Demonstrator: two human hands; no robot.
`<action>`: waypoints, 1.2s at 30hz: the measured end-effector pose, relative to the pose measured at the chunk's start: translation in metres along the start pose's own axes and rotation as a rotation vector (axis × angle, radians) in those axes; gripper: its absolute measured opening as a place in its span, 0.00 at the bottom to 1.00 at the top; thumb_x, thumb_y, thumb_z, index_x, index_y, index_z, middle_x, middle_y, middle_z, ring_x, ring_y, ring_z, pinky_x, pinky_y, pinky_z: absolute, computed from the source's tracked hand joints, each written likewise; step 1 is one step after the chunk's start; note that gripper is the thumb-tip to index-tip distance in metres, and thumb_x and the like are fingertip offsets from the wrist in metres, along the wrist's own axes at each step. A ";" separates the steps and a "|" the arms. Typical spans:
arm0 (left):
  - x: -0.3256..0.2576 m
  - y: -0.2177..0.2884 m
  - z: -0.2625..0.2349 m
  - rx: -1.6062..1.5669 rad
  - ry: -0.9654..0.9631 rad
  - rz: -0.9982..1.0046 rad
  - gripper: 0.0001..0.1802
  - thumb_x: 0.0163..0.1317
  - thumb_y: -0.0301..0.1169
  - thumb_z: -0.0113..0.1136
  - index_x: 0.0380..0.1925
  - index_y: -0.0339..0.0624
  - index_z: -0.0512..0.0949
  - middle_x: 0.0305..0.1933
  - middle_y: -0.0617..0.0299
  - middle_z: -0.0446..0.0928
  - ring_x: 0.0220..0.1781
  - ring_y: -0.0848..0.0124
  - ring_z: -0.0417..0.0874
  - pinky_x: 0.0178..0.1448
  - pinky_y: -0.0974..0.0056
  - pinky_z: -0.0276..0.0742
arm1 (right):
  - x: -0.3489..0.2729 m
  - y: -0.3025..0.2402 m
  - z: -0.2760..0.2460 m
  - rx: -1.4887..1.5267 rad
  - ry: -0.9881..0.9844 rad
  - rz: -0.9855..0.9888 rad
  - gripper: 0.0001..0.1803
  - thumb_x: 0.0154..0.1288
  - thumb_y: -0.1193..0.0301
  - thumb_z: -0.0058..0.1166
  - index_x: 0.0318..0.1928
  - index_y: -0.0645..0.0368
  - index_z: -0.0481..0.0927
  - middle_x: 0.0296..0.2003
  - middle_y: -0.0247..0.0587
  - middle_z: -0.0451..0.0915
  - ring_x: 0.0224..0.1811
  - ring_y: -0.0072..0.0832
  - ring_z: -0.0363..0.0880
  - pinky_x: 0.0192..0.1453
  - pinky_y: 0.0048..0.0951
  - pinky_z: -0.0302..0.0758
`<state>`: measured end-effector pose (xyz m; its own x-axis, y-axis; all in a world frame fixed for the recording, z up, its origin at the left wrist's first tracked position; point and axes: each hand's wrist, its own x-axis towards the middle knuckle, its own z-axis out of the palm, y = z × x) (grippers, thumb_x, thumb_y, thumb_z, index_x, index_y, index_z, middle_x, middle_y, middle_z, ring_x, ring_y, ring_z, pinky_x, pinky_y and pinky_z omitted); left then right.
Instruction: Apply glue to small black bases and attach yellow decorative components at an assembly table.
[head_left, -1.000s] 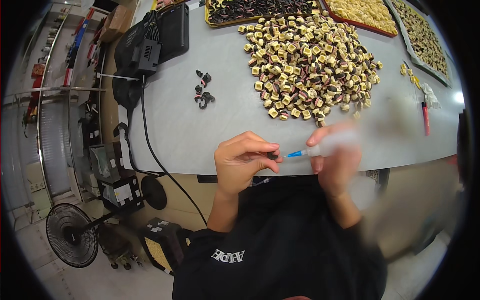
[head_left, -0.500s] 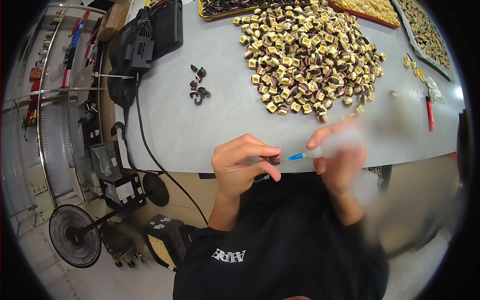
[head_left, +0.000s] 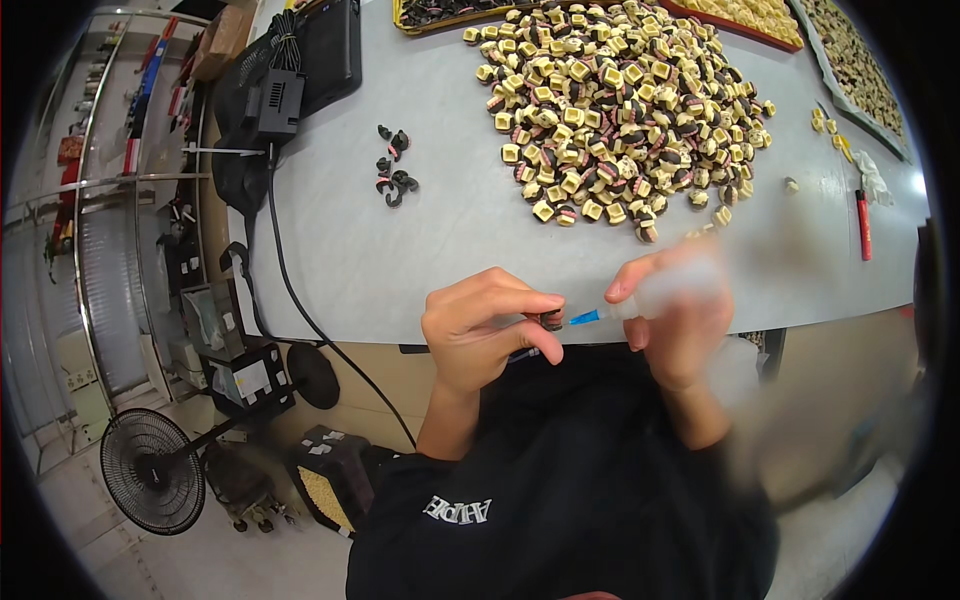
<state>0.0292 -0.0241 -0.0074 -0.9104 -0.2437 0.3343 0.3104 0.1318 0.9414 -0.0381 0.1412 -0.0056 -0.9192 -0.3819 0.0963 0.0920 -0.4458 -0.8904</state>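
The left hand (head_left: pixel 480 325) pinches a small black piece (head_left: pixel 550 320) between thumb and forefinger, just above the near edge of the table (head_left: pixel 440 235). The fingers of the right hand (head_left: pixel 682 345) are curled around a translucent squeeze bottle (head_left: pixel 652 297), partly blurred, whose blue needle tip (head_left: pixel 584 318) points left at the piece; whether the two touch is too small to tell. If the bottle were squeezed too hard, any liquid in it could flood the piece or run onto the fingertips. A slip of either hand could let the needle prick the left thumb. With so little to grip, the piece could roll out and drop past the edge. More loose black pieces (head_left: pixel 401 182) lie farther off, left of the large heap of cream-and-black pieces (head_left: pixel 630 120).
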 end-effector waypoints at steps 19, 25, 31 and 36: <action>-0.001 -0.002 0.000 0.059 -0.001 0.019 0.21 0.38 0.38 0.70 0.29 0.32 0.80 0.22 0.59 0.77 0.22 0.73 0.79 0.24 0.73 0.73 | 0.000 -0.003 0.001 -0.195 0.032 -0.050 0.25 0.67 0.50 0.41 0.41 0.65 0.64 0.26 0.51 0.76 0.11 0.18 0.63 0.11 0.14 0.56; -0.001 -0.002 -0.001 0.045 -0.001 0.006 0.21 0.39 0.38 0.70 0.29 0.31 0.80 0.22 0.59 0.77 0.22 0.73 0.79 0.24 0.73 0.73 | 0.000 0.000 -0.003 -0.050 0.024 -0.025 0.21 0.66 0.55 0.46 0.41 0.61 0.60 0.28 0.56 0.78 0.11 0.16 0.63 0.15 0.14 0.62; 0.000 -0.001 -0.001 0.047 -0.017 -0.005 0.21 0.37 0.35 0.71 0.30 0.31 0.80 0.22 0.58 0.77 0.22 0.73 0.79 0.24 0.73 0.73 | 0.000 0.000 0.000 -0.060 0.048 -0.062 0.21 0.67 0.55 0.46 0.42 0.60 0.60 0.29 0.57 0.78 0.12 0.17 0.64 0.14 0.14 0.62; 0.001 0.000 -0.001 0.045 -0.024 -0.016 0.20 0.36 0.32 0.73 0.30 0.30 0.80 0.22 0.58 0.77 0.22 0.72 0.79 0.25 0.73 0.75 | -0.001 0.002 -0.002 -0.073 0.032 -0.064 0.20 0.67 0.56 0.45 0.42 0.60 0.59 0.29 0.57 0.78 0.12 0.17 0.65 0.15 0.15 0.62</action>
<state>0.0288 -0.0249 -0.0075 -0.9216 -0.2235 0.3174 0.2835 0.1712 0.9436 -0.0376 0.1425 -0.0086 -0.9342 -0.3276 0.1410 0.0051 -0.4077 -0.9131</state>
